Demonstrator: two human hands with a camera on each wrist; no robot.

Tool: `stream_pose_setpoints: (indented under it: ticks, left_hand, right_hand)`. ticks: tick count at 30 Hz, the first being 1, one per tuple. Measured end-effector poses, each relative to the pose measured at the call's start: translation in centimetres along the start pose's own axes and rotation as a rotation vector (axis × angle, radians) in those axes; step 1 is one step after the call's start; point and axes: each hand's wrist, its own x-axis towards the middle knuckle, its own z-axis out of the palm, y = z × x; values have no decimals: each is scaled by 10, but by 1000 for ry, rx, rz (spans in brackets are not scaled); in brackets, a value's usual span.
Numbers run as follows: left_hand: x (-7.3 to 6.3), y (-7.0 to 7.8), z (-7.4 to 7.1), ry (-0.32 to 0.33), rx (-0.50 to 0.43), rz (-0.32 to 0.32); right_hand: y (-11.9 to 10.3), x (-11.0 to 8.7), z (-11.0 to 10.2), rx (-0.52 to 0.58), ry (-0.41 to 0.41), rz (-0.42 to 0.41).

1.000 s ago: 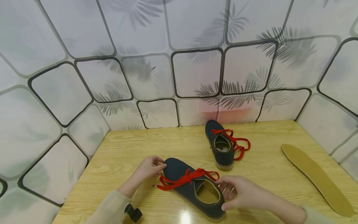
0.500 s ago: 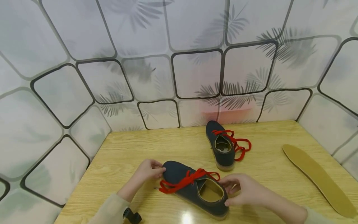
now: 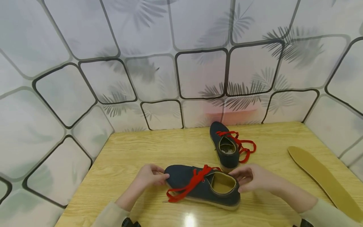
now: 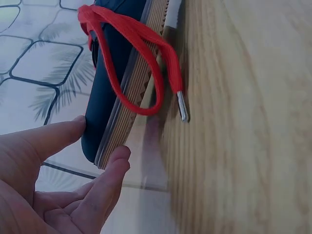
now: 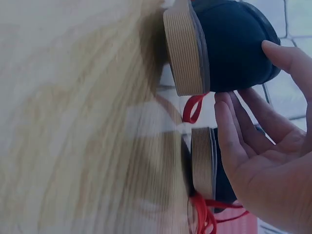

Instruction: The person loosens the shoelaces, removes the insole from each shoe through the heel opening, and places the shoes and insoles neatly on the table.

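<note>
A navy sneaker (image 3: 181,178) with red laces (image 3: 195,181) tied in a bow lies crosswise between my hands, toe to the left, its sole close over the table. My left hand (image 3: 150,176) pinches the toe, thumb on the upper and fingers at the sole edge. At the heel, my right hand (image 3: 252,178) grips between thumb and fingers, as the right wrist view shows on the dark heel (image 5: 234,48). Through the opening a tan lining shows. One metal-tipped lace end (image 4: 182,107) hangs beside the sole in the left wrist view.
Just behind stands a second navy sneaker (image 3: 217,130), its red laces trailing right and its opening facing me. A tan insole (image 3: 320,176) lies at the right of the wooden table (image 3: 136,145). Patterned fabric walls (image 3: 153,78) close off the back and sides.
The held sneaker has turned from a slant to nearly crosswise. Its heel has swung away from me and slightly right with my right hand; the toe has moved slightly toward me.
</note>
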Motion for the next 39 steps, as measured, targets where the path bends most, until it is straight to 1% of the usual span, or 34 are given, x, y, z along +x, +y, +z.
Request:
stream_pose_setpoints:
  ticks: [5,9,15,17,21,24,27,30,34,37,39]
  left_hand:
    - [-7,-1,0,-46,30,10]
    - [-11,-4,1,-87,28,26]
    - [-15,-9,3,-130,67,36]
    - [-18,-10,2,-140,71,37]
    - [-24,-13,1,-163,73,56]
    - [-28,-17,2,-175,75,76]
    - [-30,-21,2,-168,111,92]
    - [-32,-22,1,-135,180,112]
    - [-32,-22,0,-80,282,189]
    - [-31,-21,1,-68,299,239]
    - [-30,-21,1,-79,277,255]
  right_hand:
    - [2,1,-10,22,9,40]
    - [4,2,-16,6,15,51]
    - [6,3,-21,-10,15,78]
    - [5,4,-20,-18,11,78]
    - [4,6,-21,-23,-15,59]
    - [3,6,-23,-26,-28,62]
    - [2,6,-23,-34,-31,74]
    - [0,6,-23,-41,-30,76]
    - [-1,5,-22,-46,-28,84]
    - [-1,5,-22,-38,-33,84]
    - [0,5,-21,-34,-38,78]
